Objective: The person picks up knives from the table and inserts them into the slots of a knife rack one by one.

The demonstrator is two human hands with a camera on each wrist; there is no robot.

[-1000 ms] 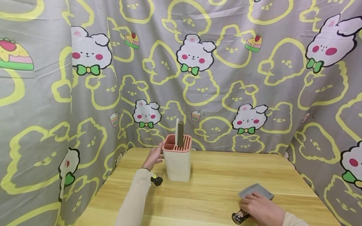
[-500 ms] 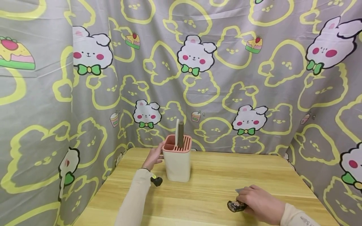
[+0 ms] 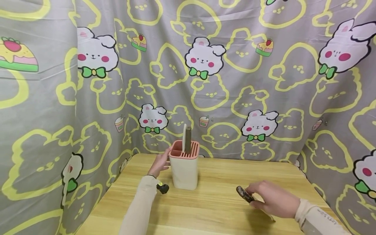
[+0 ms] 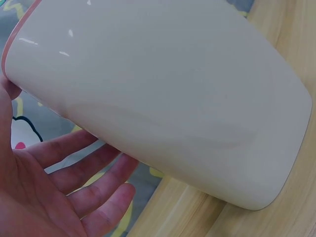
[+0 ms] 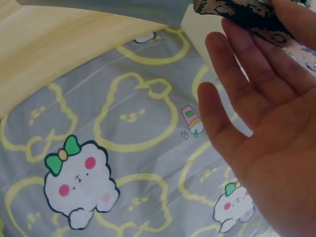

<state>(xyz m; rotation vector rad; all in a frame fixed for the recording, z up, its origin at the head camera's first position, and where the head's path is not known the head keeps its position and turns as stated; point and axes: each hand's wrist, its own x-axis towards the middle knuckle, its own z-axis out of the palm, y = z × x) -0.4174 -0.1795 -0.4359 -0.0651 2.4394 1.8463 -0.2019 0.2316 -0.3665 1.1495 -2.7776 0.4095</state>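
A cream knife holder (image 3: 184, 174) with a pink slotted top stands upright on the wooden table. Against its left side rests my left hand (image 3: 160, 163); in the left wrist view its fingers (image 4: 89, 170) are mostly straight and touch the wall. At the right, above the table, my right hand (image 3: 273, 199) holds a cleaver by its dark mottled handle (image 3: 244, 194), between thumb and fingers. The cleaver's grey blade (image 5: 108, 14) shows along the top of the right wrist view; in the head view it is seen nearly edge-on, partly behind the hand.
A white upright piece (image 3: 184, 137) and a brown one (image 3: 188, 140) stick up from the holder's top. Grey patterned curtains (image 3: 229, 98) hang behind the table (image 3: 217, 209) and along both its sides. A small black device (image 3: 163, 188) sits by the left wrist.
The cleaver lay flat under my right hand a second ago. My right hand has gripped it, raised it off the table and turned the blade nearly edge-on. The left hand stays put.
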